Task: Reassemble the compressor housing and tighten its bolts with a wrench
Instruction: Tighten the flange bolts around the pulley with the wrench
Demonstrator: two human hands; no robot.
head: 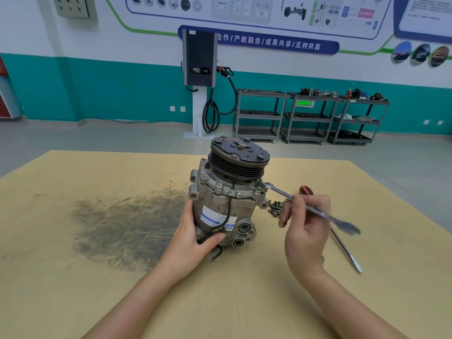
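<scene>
Two bare hands are at work on a compressor (227, 192) that stands upright near the middle of a tan table (97, 302), pulley end up. The left hand (193, 237) wraps the lower body from about eight o'clock, thumb across the front near the white label (215, 216) and the other fingers curled round the far side, out of sight. A thin black cable (228, 211) runs down the front of the housing, and its loose end lies on the table just by that hand.

The right hand (307, 231) is at four o'clock of the compressor, clear of the table. Its fingers curl round the shank of a silver wrench (310, 209), pinching it near mid-length. The wrench's far head sits at a bolt on the housing flange at roughly three o'clock; the near head is blurred and sticks out past the hand.

A small heap of loose bolts (275, 207) lies on the table just beside the compressor's base, between it and the right hand. A screwdriver (342, 245) with a red and black handle lies under the right hand, its blade pointing toward five o'clock.

A dark smudge (127, 228) stains the tabletop at nine o'clock of the compressor. Beyond the table, at twelve o'clock, a charging post (199, 69) with a coiled hose stands against a teal and white wall, and three grey carts (310, 116) are lined up toward one o'clock.
</scene>
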